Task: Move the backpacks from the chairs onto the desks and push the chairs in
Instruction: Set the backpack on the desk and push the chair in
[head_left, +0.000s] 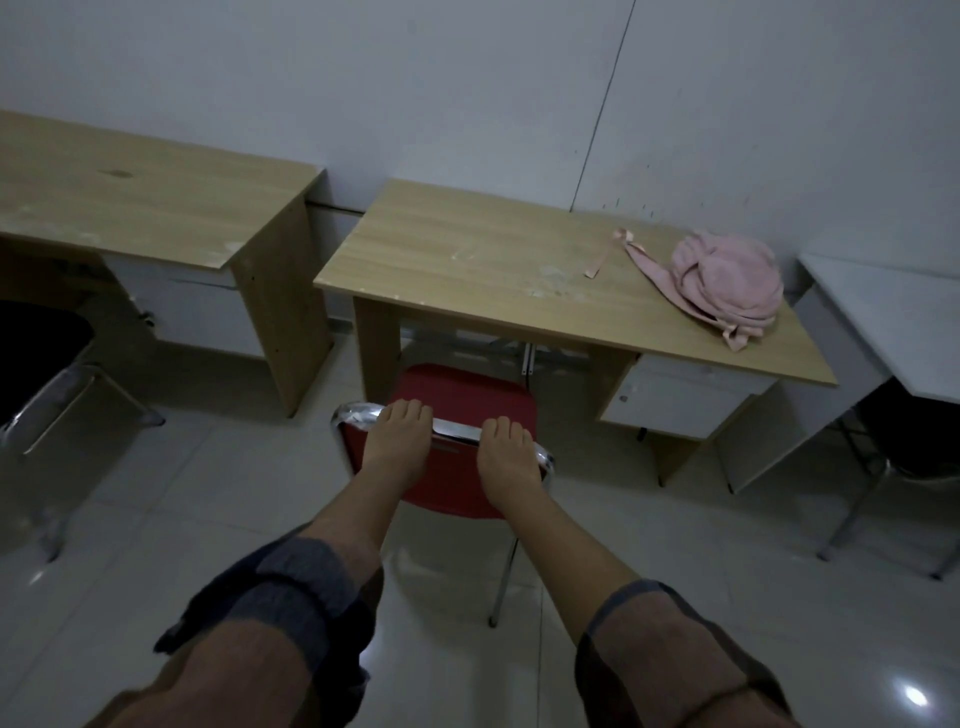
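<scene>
Fingers (410, 410) of the left hand (397, 441) curl over the chrome top rail (457, 430) of the red chair (462, 395), clamped on it; the right hand (506, 454) grips the same rail just beside, at 3 o'clock of the left, fingers likewise wrapped over the bar. Both forearms extend from 6 o'clock, sleeves rolled up.

Chair position: the seat's front edge lies under the near edge of the middle table (467, 260); the backrest stands out over the floor (182, 493). The kneehole between the table's left side panel and the white drawer unit (675, 405) at 3 o'clock is open, with the chair inside that gap.

Pink backpack (727, 286) lies on the table top at 2 o'clock, close to the right edge, one strap trailing toward the table's centre. It is well apart from the chair.

Left table (130, 192) stands at 10 o'clock, separated from the middle table by a narrow aisle. A black chair (36, 353) sits at 9 o'clock beside it. A white table (893, 322) occupies 3 o'clock. Tiled floor behind the red chair is unobstructed.
</scene>
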